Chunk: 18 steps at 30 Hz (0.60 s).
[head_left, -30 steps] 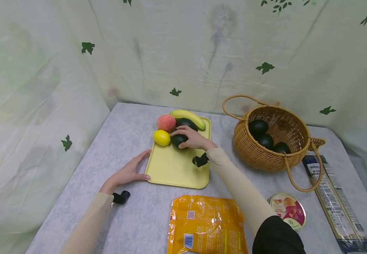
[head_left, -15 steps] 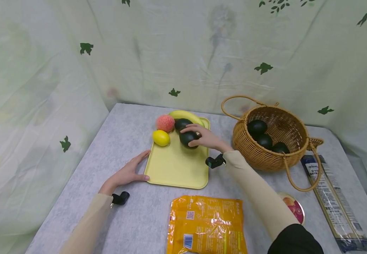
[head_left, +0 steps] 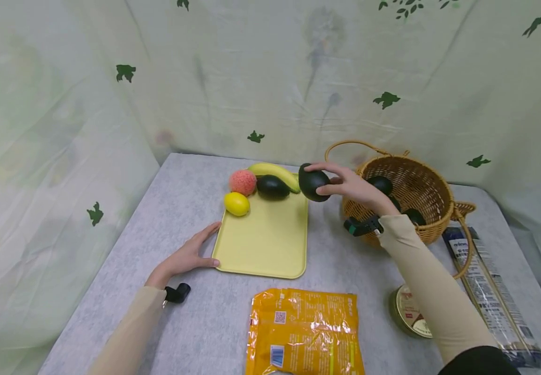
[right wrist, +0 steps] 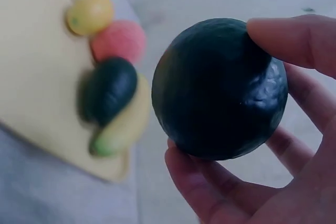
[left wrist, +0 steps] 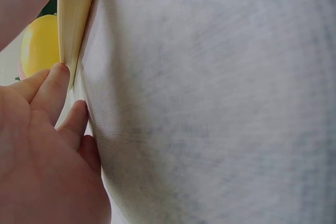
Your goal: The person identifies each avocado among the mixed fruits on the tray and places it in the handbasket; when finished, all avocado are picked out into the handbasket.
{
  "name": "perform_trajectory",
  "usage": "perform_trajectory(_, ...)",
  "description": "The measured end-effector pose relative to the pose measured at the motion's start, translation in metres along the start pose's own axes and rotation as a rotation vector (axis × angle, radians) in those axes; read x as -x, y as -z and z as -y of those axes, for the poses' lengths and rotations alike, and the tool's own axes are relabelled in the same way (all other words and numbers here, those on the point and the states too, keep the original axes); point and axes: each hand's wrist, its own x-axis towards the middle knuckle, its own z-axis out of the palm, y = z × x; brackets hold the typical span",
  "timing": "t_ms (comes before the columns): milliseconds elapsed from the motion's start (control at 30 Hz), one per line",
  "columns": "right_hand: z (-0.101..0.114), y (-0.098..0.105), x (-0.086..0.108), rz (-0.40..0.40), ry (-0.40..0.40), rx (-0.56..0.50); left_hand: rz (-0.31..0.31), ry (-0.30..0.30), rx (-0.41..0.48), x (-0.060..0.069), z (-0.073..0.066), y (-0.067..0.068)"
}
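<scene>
My right hand [head_left: 359, 188] grips a dark green avocado [head_left: 314, 184] in the air beside the tray's far right corner; in the right wrist view, thumb and fingers curl round the avocado [right wrist: 218, 93]. On the yellow tray [head_left: 261, 245] lie a second avocado [head_left: 272, 187], a banana [head_left: 275, 171], a bumpy pink round fruit [head_left: 242, 182] and a lemon [head_left: 237, 203], all toward its far end. My left hand [head_left: 188, 258] rests against the tray's left edge, fingers extended; the left wrist view shows its fingertips [left wrist: 62, 72] at the tray's rim.
Right of the tray stands a wicker basket [head_left: 431, 224] holding dark avocados, partly hidden by my right hand and forearm. An orange packet [head_left: 305, 333] lies in front. A round tin [head_left: 403, 312] and a long printed packet [head_left: 495, 291] lie to the right.
My right hand has lifted the nearer avocado off the tray and carried it right and away, toward the basket. The left hand stays at the tray's edge.
</scene>
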Motion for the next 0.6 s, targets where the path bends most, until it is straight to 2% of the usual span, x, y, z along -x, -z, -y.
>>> perform_trajectory(333,0.0,0.062,0.059,-0.146,-0.086,0.084,-0.001,0.004,-0.003,0.0,-0.001,0.001)
perform_trajectory(600,-0.013,0.099,0.108,-0.243,-0.177,0.178,0.001,-0.001,0.0,0.0,0.0,0.0)
